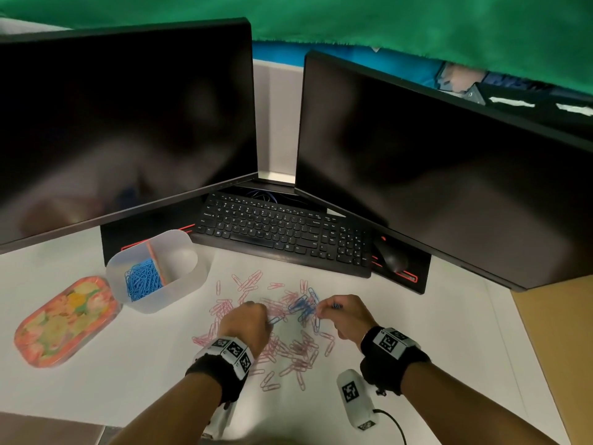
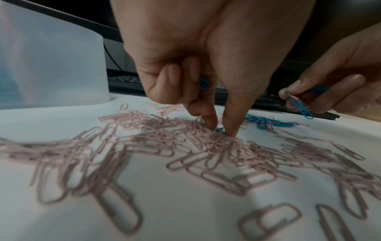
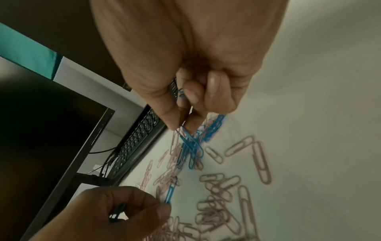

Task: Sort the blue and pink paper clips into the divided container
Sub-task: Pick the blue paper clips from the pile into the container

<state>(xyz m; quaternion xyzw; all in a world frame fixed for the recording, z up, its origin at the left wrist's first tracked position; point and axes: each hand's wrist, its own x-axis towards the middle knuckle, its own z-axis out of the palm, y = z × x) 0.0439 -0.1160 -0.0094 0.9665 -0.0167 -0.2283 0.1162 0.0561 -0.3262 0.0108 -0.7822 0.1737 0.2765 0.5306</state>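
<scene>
A translucent divided container [image 1: 189, 277] stands left of the pile, with blue clips [image 1: 142, 279] in its left compartment. Pink paper clips [image 1: 295, 348] lie scattered on the white table, and a small cluster of blue paper clips [image 1: 303, 306] lies at the pile's far side. My left hand [image 2: 220, 129] pinches a blue clip [image 3: 170, 194] at the table surface, thumb against forefinger, and keeps more blue clips [image 2: 204, 84] under its curled fingers. My right hand [image 3: 181, 128], just right of the blue cluster, pinches a blue clip [image 3: 191, 143] that hangs from its fingertips.
A black keyboard [image 1: 282, 232] and a mouse [image 1: 391, 260] lie behind the pile, under two dark monitors [image 1: 128, 123]. A flowered tin [image 1: 64, 319] sits left of the container. A white tagged device [image 1: 356, 399] with a cable lies by my right wrist.
</scene>
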